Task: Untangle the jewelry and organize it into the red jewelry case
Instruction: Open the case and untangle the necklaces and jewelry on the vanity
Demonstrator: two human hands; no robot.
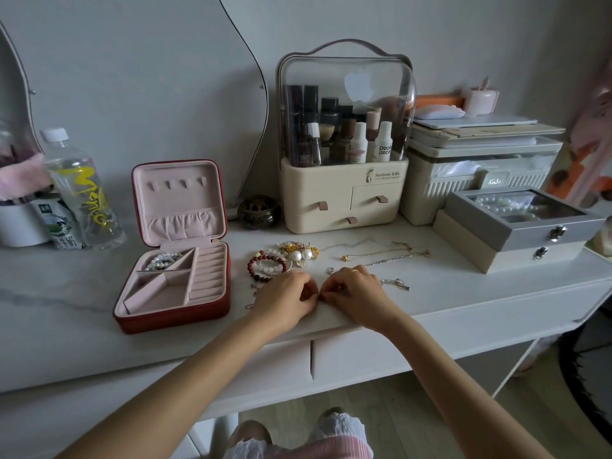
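The red jewelry case point(172, 313) lies open on the white dresser, its pink lid upright; a pearl bracelet point(162, 261) sits in its back left compartment. Right of the case lies a tangled pile: a dark red bead bracelet point(256, 265), white beads and gold pearl earrings point(299, 253). A gold chain point(384, 251) and a silver chain point(395, 283) are spread further right. My left hand point(284, 299) and my right hand point(356, 293) meet fingertip to fingertip near the dresser's front edge, both pinching something very small and thin between them; what it is stays hidden.
A cream cosmetics organizer point(344, 193) stands behind the jewelry, with a small dark round pot point(259, 212) beside it. Grey and cream jewelry boxes point(516, 226) are stacked at the right. A water bottle point(81, 190) and a milk carton point(61, 223) stand at the left, by a mirror.
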